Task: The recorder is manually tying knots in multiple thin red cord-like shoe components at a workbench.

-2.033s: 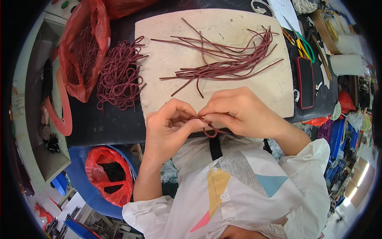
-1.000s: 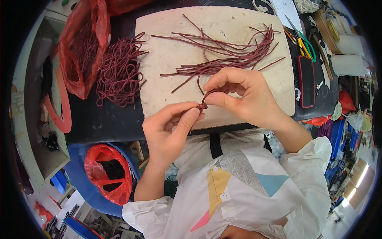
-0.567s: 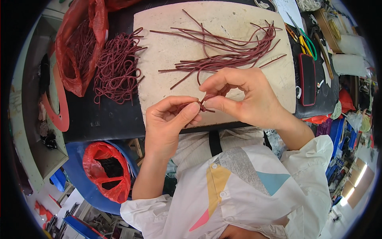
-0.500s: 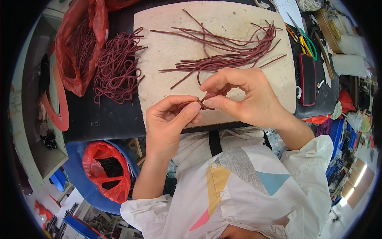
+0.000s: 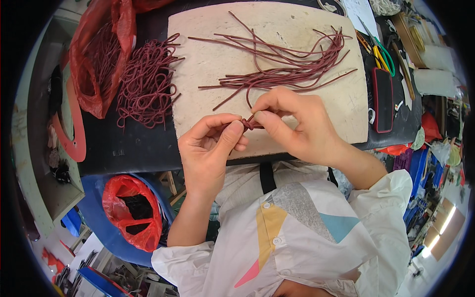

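Both hands pinch one maroon cord knot (image 5: 247, 123) over the near edge of the beige board (image 5: 208, 54). Left hand (image 5: 210, 148) grips its left side, right hand (image 5: 297, 126) its right; cord axis runs left-right. Loose cords (image 5: 282, 74) lie farther off.

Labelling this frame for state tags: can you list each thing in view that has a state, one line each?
left hand: fingers pinched on the knotted cord.
right hand: fingers pinched on the same cord.
knotted cord: tied in a small knot, held above the board's near edge.
loose cords: straight lengths, spread on the beige board.
tangled cords: piled on the dark table.
red bag: open, cords inside.
lower red bag: open.
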Demonstrator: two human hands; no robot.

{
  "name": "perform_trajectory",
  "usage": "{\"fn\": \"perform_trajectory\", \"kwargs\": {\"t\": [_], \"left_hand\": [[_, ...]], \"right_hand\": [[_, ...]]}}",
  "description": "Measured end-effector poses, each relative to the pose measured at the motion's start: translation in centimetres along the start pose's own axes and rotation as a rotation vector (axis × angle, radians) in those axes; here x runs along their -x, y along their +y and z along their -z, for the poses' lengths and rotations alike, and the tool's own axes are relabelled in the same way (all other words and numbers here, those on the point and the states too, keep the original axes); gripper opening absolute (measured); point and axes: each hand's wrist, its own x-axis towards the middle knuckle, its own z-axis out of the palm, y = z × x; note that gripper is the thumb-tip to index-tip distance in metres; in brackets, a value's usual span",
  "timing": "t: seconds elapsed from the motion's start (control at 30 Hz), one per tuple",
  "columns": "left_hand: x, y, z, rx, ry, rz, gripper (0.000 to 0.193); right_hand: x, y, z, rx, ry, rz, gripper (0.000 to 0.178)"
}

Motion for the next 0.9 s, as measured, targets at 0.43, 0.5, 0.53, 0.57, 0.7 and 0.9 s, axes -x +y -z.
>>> {"fn": "perform_trajectory", "kwargs": {"t": [0.43, 0.5, 0.53, 0.57, 0.7, 0.9], "left_hand": [[0.2, 0.2, 0.4, 0.344, -0.005, 0.247, 0.016], [0.2, 0.2, 0.2, 0.312, 0.018, 0.168, 0.016], [0.3, 0.2, 0.2, 0.280, 0.029, 0.123, 0.015], [0.3, 0.1, 0.2, 0.248, 0.041, 0.077, 0.015], [0.3, 0.0, 0.2, 0.192, 0.062, 0.011, 0.015], [0.4, 0.4, -0.1, 0.192, 0.064, -0.003, 0.013]], "right_hand": [[0.0, 0.7, -0.3, -0.177, -0.074, -0.054, 0.012], [0.1, 0.3, -0.4, -0.232, -0.067, -0.154, 0.012], [0.1, 0.2, -0.4, -0.225, -0.077, -0.161, 0.012], [0.1, 0.1, -0.3, -0.218, -0.087, -0.167, 0.012], [0.0, 0.0, 0.0, -0.067, -0.148, -0.111, 0.011], [-0.2, 0.4, -0.4, -0.052, -0.101, 0.081, 0.010]]}}
